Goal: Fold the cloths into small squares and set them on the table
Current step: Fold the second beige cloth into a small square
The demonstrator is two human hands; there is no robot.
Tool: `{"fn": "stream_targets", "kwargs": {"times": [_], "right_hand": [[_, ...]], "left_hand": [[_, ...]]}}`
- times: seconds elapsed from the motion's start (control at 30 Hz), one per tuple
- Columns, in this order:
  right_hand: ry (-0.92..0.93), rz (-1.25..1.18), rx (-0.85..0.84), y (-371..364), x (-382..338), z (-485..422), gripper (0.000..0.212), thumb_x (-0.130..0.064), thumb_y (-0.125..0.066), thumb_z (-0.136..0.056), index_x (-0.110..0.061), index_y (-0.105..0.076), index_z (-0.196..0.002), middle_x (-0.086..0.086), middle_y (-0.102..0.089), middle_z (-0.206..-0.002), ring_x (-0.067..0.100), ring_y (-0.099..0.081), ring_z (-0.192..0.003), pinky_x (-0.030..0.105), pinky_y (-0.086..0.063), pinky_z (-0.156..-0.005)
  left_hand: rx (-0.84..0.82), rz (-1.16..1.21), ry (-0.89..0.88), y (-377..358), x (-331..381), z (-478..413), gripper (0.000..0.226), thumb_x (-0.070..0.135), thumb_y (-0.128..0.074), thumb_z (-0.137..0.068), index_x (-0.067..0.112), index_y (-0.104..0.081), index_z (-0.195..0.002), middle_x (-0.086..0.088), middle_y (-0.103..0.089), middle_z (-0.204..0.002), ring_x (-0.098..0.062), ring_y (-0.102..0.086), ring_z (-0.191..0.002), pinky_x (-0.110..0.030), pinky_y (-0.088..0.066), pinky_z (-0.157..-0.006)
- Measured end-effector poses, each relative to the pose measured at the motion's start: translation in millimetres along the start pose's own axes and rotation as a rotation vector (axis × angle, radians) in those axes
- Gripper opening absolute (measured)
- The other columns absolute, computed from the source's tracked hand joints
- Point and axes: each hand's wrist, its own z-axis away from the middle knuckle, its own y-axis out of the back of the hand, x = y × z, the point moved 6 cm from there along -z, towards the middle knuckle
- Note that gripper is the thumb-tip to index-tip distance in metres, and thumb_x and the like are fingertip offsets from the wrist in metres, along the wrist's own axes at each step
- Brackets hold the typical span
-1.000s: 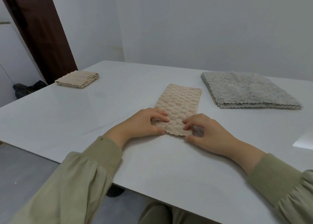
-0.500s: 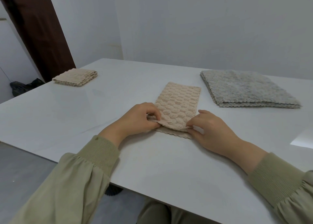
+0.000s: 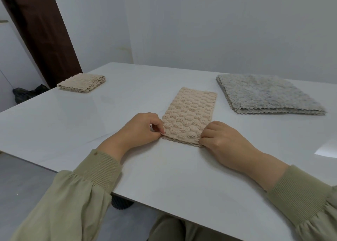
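A beige honeycomb-textured cloth [image 3: 191, 113], folded into a long strip, lies on the white table [image 3: 73, 116] in front of me. My left hand [image 3: 140, 129] pinches the strip's near left corner between thumb and fingers. My right hand [image 3: 222, 140] pinches the near right corner, fingers curled. The near edge sits slightly raised off the table.
A small folded beige cloth [image 3: 82, 81] sits at the table's far left corner. A stack of flat grey cloths [image 3: 264, 94] lies at the far right. Behind the table stand a white wall and a dark brown door frame [image 3: 42, 34]. The table's near edge runs just below my wrists.
Both hands have shifted from lying over the near end of the strip to pinching its two near corners; the near edge has lifted a little.
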Motion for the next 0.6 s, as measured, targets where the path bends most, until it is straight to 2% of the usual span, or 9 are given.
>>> {"fn": "stream_targets", "kwargs": {"times": [0.13,0.2,0.27,0.4,0.47,0.53,0.6], "right_hand": [[-0.112,-0.135,-0.048,-2,6,4,0.030,-0.035,-0.047,-0.088,-0.016,-0.067,-0.075,-0.004,-0.061,-0.075,0.019,-0.056,-0.074,0.030,-0.045,-0.077],[-0.152,-0.167,-0.037,-3,10,4,0.026,-0.030,-0.045,-0.086,-0.017,-0.066,-0.078,-0.004,-0.061,-0.075,0.020,-0.056,-0.073,0.029,-0.044,-0.074],[-0.167,-0.153,-0.059,-2,13,2,0.025,-0.022,-0.041,-0.081,-0.018,-0.064,-0.073,-0.004,-0.059,-0.070,0.021,-0.055,-0.069,0.029,-0.044,-0.072],[-0.222,-0.201,-0.199,9,23,0,0.020,-0.016,-0.044,-0.065,-0.014,-0.062,-0.057,-0.003,-0.056,-0.056,0.021,-0.052,-0.059,0.031,-0.044,-0.066],[-0.334,-0.296,-0.134,21,36,0,0.025,-0.019,-0.043,-0.071,-0.009,-0.062,-0.057,-0.001,-0.056,-0.057,0.020,-0.051,-0.064,0.033,-0.043,-0.068],[-0.482,-0.332,0.035,30,50,-6,0.029,-0.018,-0.043,-0.084,-0.011,-0.071,-0.078,0.000,-0.066,-0.078,0.018,-0.054,-0.084,0.034,-0.043,-0.081],[-0.612,-0.358,0.066,18,59,-15,0.031,-0.019,-0.040,-0.095,-0.011,-0.066,-0.111,0.003,-0.064,-0.114,0.020,-0.050,-0.112,0.030,-0.034,-0.096]], "left_hand": [[-0.038,0.004,0.027,0,0,3,0.017,0.006,-0.070,-0.076,0.023,-0.074,-0.076,0.009,-0.063,-0.081,-0.004,-0.057,-0.076,-0.012,-0.043,-0.070],[-0.045,0.010,0.028,1,3,4,0.015,0.007,-0.071,-0.076,0.021,-0.075,-0.079,0.009,-0.064,-0.083,-0.004,-0.058,-0.077,-0.011,-0.043,-0.070],[-0.055,0.033,0.046,0,9,5,0.014,0.008,-0.071,-0.076,0.021,-0.075,-0.076,0.009,-0.067,-0.080,-0.003,-0.059,-0.075,-0.014,-0.045,-0.070],[-0.210,0.207,0.127,-11,31,9,0.013,0.015,-0.068,-0.083,0.016,-0.073,-0.072,0.004,-0.069,-0.067,-0.002,-0.058,-0.058,-0.015,-0.044,-0.060],[-0.164,0.311,0.126,-12,42,2,0.018,0.014,-0.061,-0.088,0.015,-0.072,-0.075,0.001,-0.070,-0.068,-0.004,-0.060,-0.057,-0.017,-0.045,-0.060],[-0.009,0.218,0.118,-7,45,-15,0.020,0.018,-0.054,-0.091,0.022,-0.072,-0.084,0.007,-0.071,-0.086,-0.001,-0.062,-0.071,-0.018,-0.044,-0.068],[0.001,-0.109,0.037,-15,49,-36,0.026,0.023,-0.046,-0.096,0.026,-0.066,-0.113,0.007,-0.062,-0.122,-0.006,-0.054,-0.109,-0.025,-0.040,-0.091]]}}
